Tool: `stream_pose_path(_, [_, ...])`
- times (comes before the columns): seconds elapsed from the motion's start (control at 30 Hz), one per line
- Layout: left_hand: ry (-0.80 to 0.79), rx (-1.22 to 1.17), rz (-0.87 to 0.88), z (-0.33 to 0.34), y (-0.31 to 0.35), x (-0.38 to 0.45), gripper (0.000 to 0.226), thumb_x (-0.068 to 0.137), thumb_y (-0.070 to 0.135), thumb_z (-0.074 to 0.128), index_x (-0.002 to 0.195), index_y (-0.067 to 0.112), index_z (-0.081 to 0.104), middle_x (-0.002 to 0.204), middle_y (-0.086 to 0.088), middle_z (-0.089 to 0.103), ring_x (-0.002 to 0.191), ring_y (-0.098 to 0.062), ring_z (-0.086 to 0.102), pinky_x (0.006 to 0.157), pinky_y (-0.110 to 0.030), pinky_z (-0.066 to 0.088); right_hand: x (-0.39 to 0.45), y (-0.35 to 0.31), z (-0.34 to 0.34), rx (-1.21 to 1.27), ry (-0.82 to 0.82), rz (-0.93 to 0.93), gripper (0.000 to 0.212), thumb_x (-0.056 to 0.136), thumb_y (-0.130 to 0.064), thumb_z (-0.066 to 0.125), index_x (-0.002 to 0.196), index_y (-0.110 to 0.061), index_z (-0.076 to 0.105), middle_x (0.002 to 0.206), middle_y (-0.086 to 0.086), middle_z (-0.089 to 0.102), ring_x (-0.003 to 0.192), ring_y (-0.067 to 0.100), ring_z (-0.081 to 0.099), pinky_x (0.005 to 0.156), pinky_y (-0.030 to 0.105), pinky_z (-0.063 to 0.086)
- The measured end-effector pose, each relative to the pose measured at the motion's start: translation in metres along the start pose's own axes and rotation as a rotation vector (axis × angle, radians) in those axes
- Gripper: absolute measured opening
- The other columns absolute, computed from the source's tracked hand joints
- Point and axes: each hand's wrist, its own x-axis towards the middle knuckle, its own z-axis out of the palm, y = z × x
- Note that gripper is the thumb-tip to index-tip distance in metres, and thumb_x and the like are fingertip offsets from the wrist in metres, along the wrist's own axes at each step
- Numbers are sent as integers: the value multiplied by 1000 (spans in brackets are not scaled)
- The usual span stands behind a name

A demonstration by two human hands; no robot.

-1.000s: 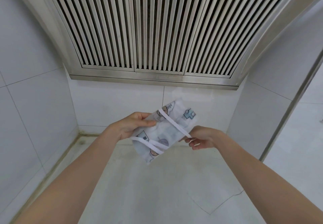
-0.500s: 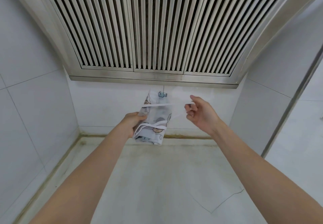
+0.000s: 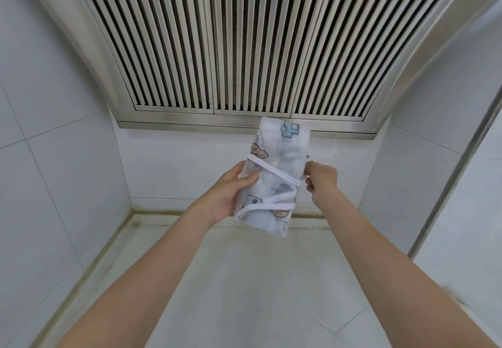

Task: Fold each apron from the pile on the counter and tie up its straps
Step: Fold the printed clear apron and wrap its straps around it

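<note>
Leftmost, a tiled wall (image 3: 54,171) runs down to the counter (image 3: 244,293), with a grimy seam where the two meet. Next comes the left hand (image 3: 231,193), raised above the counter; its thumb lies across the front of the apron (image 3: 274,176) and its fingers curl behind the bundle, gripping it along its left edge. That apron is folded into a narrow, upright bundle, held in the air between the two hands and clear of the counter, its top reaching the lower lip of the hood (image 3: 244,49). It is white with pale blue and tan cartoon prints. A white strap (image 3: 274,170) crosses its front on a slant, from the left thumb down to the right side, and more turns of strap wrap the lower part. Right of the bundle, the right hand (image 3: 322,178) is curled at the apron's right edge, fingertips pinching the strap where it comes round. Farthest right, a metal post (image 3: 461,163) stands against the white wall.
</note>
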Motion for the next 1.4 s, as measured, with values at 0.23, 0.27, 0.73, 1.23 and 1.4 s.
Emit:
stream_pose_path(0.23, [391, -83, 5, -12, 8, 8, 21, 95, 6, 49, 115, 11, 52, 110, -12, 64, 84, -25, 64, 71, -38, 54, -13, -40, 3, 373, -617, 76, 60, 79, -48, 56, 113, 1, 51, 107, 17, 62, 91, 19, 63, 74, 23, 57])
stream_pose_path(0.27, [398, -73, 14, -19, 6, 5, 21, 95, 5, 50, 114, 12, 52, 111, -12, 63, 85, -25, 64, 72, -39, 54, -15, -46, 1, 318, -655, 43, 45, 83, -38, 59, 109, -2, 53, 115, 20, 59, 102, 24, 61, 85, 27, 55])
stream_pose_path(0.73, [-9, 264, -48, -4, 5, 0, 38, 94, 9, 52, 127, 28, 44, 120, 4, 61, 107, -16, 60, 89, -33, 50, -22, -34, 15, -163, -685, -98, 30, 76, -12, 76, 105, -5, 69, 100, 10, 73, 92, 25, 69, 84, 36, 56])
stream_pose_path(1.23, [-333, 1330, 331, 46, 39, 12, 16, 86, 11, 56, 93, 22, 65, 95, 8, 63, 87, -9, 54, 81, -25, 44, -30, -24, -17, -926, -1144, -100, 29, 81, -9, 72, 107, -16, 61, 105, 1, 67, 97, 13, 65, 83, 22, 54])
stream_pose_path(1.4, [-368, 1518, 193, 38, 34, 12, 21, 81, 24, 57, 65, 20, 42, 59, 8, 40, 57, -12, 32, 57, -28, 30, -32, -18, -13, -1212, -1050, -192, 25, 77, -24, 76, 68, -21, 52, 76, -9, 50, 76, 12, 50, 67, 21, 38])
